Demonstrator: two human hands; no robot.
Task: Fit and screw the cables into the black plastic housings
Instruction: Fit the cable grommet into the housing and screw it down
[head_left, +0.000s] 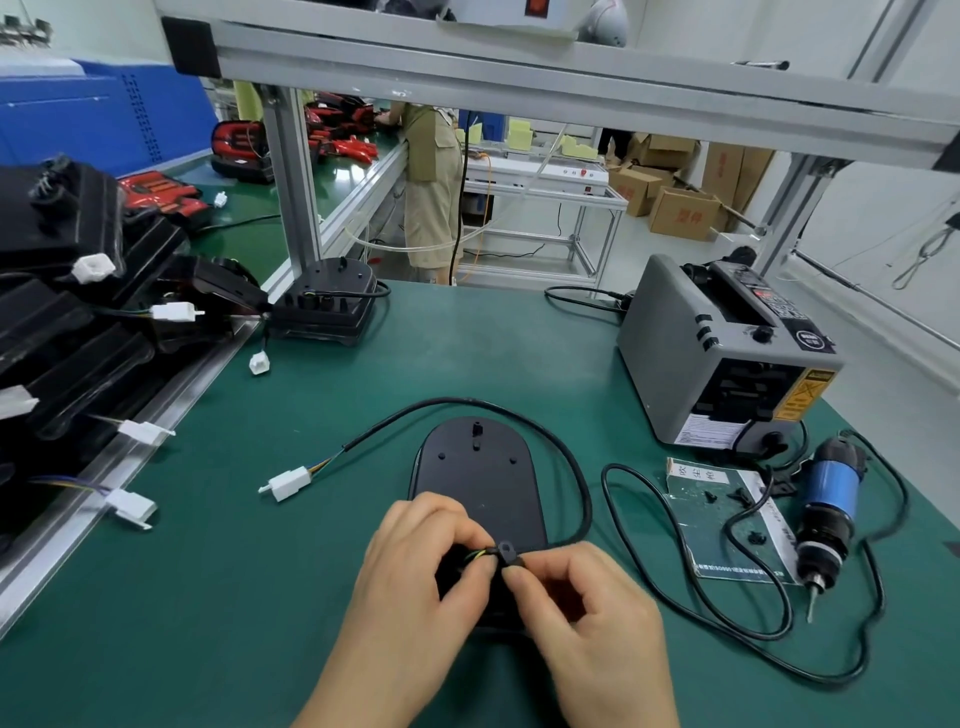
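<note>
1. A person's left hand (415, 561) and right hand (582, 613) meet over the near end of a black plastic housing (475, 467), which lies flat on the green worktop (208, 597) directly in front of them
2. The fingers (467, 569) of both hands are curled in a pinch on a small black cable clamp (506, 552) where the cable (519, 415) meets the housing. Thin coloured wires show just beside the left fingertips, and whether the clamp is fully seated cannot be told
3. From the clamp the cable loops round the right side and far end of the housing and ends in a white connector (288, 483) lying on the worktop to the left
4. The work appears to be at the fitting stage, with no screw driven yet: the electric screwdriver (826, 514) lies untouched to the right, well apart from both hands
5. The next move likely calls for pressing the clamp home over its mounting point and pinning it with 1 hand while the other fetches a screw and the screwdriver. Small black parts (753, 538) sit on a printed card (727, 561) between housing and screwdriver, too small to identify
6. A stack of housings (78, 312) with white plugs waits at the left, 1 more housing (327, 306) sits at the far side, and a grey tape dispenser (727, 353) stands at the right rear
</note>
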